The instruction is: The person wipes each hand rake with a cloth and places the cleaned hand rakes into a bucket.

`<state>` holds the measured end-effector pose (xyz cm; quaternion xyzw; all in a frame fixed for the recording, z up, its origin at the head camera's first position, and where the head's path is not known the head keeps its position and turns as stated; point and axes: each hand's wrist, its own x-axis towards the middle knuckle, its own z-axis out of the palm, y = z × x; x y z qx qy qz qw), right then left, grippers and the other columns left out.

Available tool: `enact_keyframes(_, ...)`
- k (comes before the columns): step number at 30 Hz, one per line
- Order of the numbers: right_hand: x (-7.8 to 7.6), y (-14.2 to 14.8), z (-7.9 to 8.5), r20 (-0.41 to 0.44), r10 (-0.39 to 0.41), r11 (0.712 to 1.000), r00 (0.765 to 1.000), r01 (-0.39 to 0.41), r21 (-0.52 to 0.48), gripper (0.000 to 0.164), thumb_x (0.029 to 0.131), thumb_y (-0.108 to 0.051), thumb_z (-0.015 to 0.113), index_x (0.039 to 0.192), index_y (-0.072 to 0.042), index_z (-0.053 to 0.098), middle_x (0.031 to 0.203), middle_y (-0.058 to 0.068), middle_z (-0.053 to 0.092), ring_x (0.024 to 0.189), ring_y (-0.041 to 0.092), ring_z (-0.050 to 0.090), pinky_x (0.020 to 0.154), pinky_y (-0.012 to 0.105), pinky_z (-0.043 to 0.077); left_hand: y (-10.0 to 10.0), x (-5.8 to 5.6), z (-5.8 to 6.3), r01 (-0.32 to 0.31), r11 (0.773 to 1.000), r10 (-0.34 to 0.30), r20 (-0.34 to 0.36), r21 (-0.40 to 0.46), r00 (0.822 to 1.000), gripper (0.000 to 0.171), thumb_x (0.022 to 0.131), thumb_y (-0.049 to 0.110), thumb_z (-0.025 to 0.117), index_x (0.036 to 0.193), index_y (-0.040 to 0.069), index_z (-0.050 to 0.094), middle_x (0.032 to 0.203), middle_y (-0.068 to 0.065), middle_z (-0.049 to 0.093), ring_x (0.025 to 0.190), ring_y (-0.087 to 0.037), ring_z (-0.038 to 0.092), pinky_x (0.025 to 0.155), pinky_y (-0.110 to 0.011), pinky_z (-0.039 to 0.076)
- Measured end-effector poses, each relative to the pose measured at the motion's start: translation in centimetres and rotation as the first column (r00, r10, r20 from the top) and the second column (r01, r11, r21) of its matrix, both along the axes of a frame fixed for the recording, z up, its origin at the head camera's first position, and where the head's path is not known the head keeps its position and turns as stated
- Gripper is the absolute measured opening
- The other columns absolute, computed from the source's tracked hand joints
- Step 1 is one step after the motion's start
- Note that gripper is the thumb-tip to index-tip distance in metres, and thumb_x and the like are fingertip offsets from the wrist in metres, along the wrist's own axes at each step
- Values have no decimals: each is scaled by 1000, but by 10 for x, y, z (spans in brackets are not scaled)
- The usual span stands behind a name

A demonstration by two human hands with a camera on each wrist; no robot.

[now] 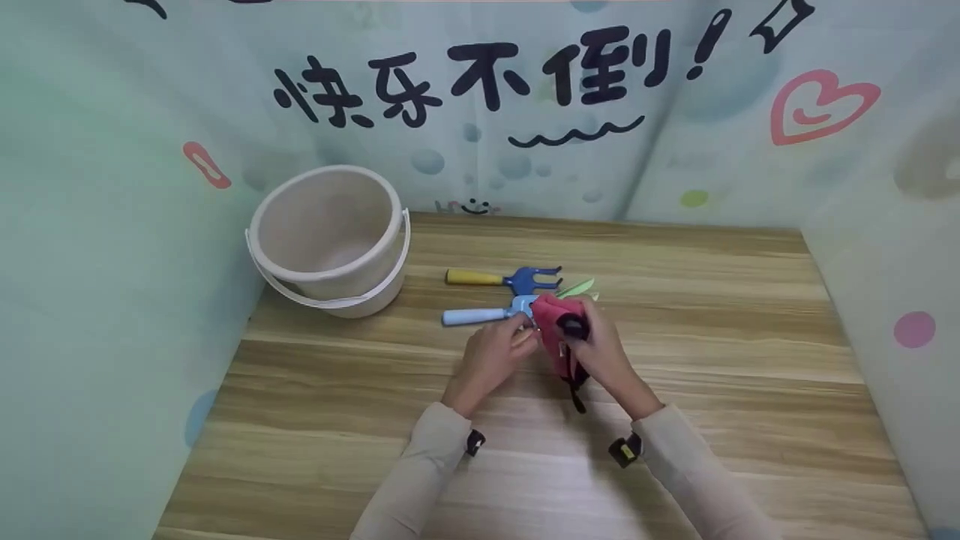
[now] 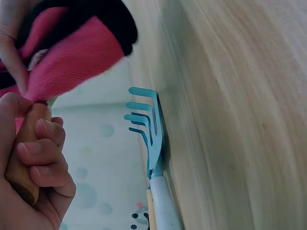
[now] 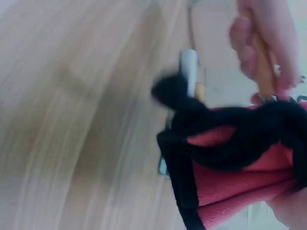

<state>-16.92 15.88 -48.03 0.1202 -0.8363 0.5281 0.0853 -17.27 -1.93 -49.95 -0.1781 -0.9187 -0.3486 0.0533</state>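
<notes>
My left hand (image 1: 489, 358) grips a wooden handle (image 2: 28, 153), fingers curled round it in the left wrist view. The far end of that tool runs into a pink cloth (image 1: 550, 321) with black trim, which hides its head. My right hand (image 1: 601, 349) holds the cloth around that end, black loops hanging below. Pale green pointed tips (image 1: 577, 288) show just past the cloth; whether they belong to the held tool I cannot tell. Beside my left hand lies a light blue hand rake (image 1: 474, 316), and behind it a blue hand fork (image 1: 521, 280) with a yellow handle.
A white bucket (image 1: 390, 292) with its handle down stands at the back left of the wooden table (image 1: 712, 300). Printed cloth walls (image 1: 525, 172) enclose the back and both sides.
</notes>
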Motion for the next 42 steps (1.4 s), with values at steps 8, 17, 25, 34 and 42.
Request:
enact_keyframes(8, -3, -2, -10, -161, -86, 988, 983, 106, 116, 35, 74, 9, 64, 107, 0, 56, 103, 17, 57, 95, 29, 59, 85, 45, 47, 0, 2, 5, 17, 1000, -17, 27, 12, 999, 17, 90, 32, 58, 99, 17, 59, 78, -2, 59, 69, -13, 49, 61, -30, 45)
enact_keyframes(17, -4, 1, -9, -170, -149, 975, 974, 173, 138, 34, 72, 10, 63, 103, -2, 59, 99, 15, 53, 90, 31, 59, 82, 45, 48, -2, 1, 6, 44, 999, -45, 18, 5, 999, 16, 89, 30, 58, 95, 16, 59, 73, 1, 55, 64, -11, 47, 56, -23, 40)
enact_keyframes(25, -7, 8, -8, -159, -161, 974, 974, 183, 131, 25, 78, -2, 71, 100, -3, 60, 93, 15, 52, 88, 29, 56, 81, 44, 47, -5, 0, 4, 61, 998, -61, -33, 7, 998, 13, 88, 27, 57, 92, 15, 60, 71, 2, 57, 62, -9, 45, 54, -22, 39)
enact_keyframes(34, -17, 26, -9, -115, -215, 965, 970, 229, 127, 27, 79, -3, 71, 102, 2, 59, 97, 19, 53, 92, 32, 53, 87, 47, 44, -11, 0, 3, 53, 998, -53, 26, 18, 998, 13, 89, 28, 58, 93, 16, 60, 73, 3, 55, 62, -8, 45, 54, -20, 36)
enact_keyframes(42, -22, 41, -11, -74, -286, 948, 955, 293, 125, 28, 81, -5, 70, 103, 4, 57, 99, 21, 53, 95, 34, 53, 87, 47, 43, -13, 0, 1, 57, 998, -57, 57, 0, 997, 13, 90, 27, 57, 96, 16, 61, 76, 4, 57, 62, -7, 46, 54, -19, 36)
